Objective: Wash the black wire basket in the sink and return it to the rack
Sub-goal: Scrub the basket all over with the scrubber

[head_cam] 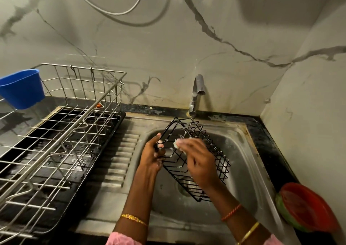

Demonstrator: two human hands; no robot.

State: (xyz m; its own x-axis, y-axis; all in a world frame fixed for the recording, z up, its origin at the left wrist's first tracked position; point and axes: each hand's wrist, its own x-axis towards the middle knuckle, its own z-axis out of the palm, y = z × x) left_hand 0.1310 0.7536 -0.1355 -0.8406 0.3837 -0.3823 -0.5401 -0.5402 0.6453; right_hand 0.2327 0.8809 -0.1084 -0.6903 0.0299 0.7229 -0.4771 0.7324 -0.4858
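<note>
1. Setting: home kitchen, washing-up corner.
2. Evidence: steel sink point(234, 151) with ribbed drainboard point(119, 151) set in dark counter point(265, 141); tap point(195, 95) at back edge.
3. Wire dish rack point(56, 141) on black drip tray point(104, 141).
4. Marble-veined wall panels point(168, 48).

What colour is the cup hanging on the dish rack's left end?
Blue; the cup shows plainly in the head view, its only view.

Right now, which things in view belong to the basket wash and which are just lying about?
In the job: black wire basket, left hand, right hand with soapy scrubber, sink, tap, steel rack.
Lying about: blue cup, red-and-green bowls.
</note>
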